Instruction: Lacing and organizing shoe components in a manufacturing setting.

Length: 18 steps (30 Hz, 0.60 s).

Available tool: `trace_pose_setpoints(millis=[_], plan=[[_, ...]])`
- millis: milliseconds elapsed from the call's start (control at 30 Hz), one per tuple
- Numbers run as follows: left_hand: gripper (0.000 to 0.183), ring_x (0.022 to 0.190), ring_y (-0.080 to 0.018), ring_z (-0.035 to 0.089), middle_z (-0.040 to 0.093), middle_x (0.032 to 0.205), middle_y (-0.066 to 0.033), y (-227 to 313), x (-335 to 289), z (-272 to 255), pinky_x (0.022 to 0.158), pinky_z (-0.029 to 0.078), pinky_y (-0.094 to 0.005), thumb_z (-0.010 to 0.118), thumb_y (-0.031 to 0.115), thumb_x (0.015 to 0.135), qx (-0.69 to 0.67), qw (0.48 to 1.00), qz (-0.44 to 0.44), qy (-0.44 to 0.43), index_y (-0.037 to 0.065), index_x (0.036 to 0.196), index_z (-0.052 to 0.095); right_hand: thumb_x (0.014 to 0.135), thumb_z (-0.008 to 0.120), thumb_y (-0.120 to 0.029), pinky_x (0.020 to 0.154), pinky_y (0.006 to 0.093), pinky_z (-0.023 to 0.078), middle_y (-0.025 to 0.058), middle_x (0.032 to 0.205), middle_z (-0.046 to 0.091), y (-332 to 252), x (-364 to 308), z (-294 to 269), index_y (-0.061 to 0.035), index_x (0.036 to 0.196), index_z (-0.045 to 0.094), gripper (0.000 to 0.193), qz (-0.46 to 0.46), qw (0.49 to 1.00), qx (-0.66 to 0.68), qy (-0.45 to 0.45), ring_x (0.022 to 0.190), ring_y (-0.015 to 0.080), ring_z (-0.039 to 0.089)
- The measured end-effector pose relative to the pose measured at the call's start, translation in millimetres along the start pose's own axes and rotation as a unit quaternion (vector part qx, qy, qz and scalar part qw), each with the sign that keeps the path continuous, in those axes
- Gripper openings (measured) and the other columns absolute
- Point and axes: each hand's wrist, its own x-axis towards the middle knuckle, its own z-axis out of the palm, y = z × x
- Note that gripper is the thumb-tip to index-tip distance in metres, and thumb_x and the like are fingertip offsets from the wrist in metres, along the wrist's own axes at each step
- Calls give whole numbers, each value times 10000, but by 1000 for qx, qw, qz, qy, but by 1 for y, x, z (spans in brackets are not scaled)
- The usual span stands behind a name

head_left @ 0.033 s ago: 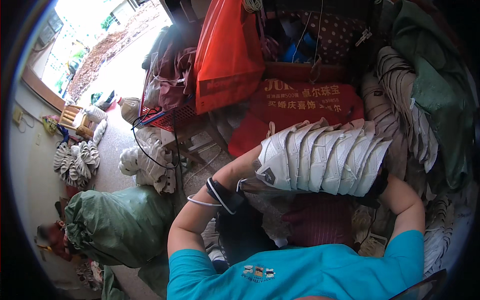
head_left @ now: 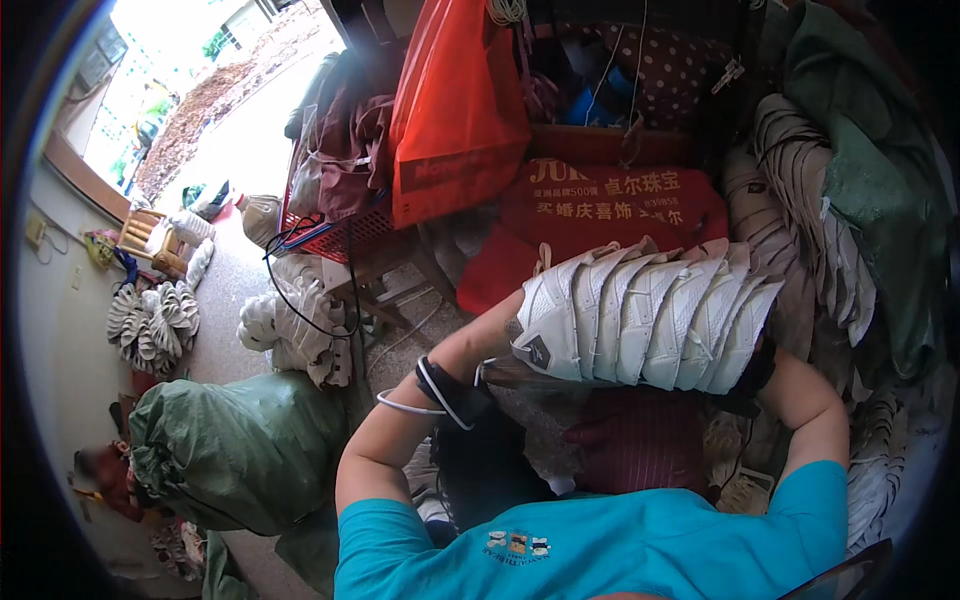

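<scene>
A row of white shoe uppers (head_left: 650, 320), nested one inside another, stretches across between my two forearms. My left forearm (head_left: 465, 345), with a black band and a white loop on it, reaches to the left end of the row. There my left hand goes behind the uppers and its fingers are hidden. My right forearm (head_left: 800, 400) bends in to the right end, where a dark band (head_left: 755, 370) shows at the wrist. The uppers cover my right hand too. Below the row lies dark red striped cloth (head_left: 640, 440).
A red bag (head_left: 610, 200) lies beyond the uppers, and an orange-red bag (head_left: 455, 120) hangs beside a red basket (head_left: 340, 240). More stacked uppers (head_left: 800, 190) stand at the right by green cloth (head_left: 880, 190). At the left are a stuffed green sack (head_left: 240, 450) and bundled uppers (head_left: 295, 320).
</scene>
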Motion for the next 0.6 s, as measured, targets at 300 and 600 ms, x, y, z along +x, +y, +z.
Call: trace_pose_setpoints(millis=[300, 600], plan=[[455, 1123, -190, 602, 566, 1306, -94, -46, 22, 11, 975, 510, -347, 563, 67, 941, -415, 905, -34, 84, -3, 1375, 443, 988, 503, -130, 901, 298, 503, 78, 1152, 641, -12, 13, 12, -29, 1222, 583, 267, -5, 1000, -25, -7, 1010, 160, 626], [411, 1022, -120, 611, 648, 1177, -98, -44, 9, -5, 842, 518, -287, 624, 120, 904, -149, 985, -30, 82, -21, 1282, 545, 987, 501, -124, 904, 296, 501, 79, 1149, 642, -15, 21, 33, -27, 1217, 585, 263, -7, 999, -48, 9, 1008, 160, 626]])
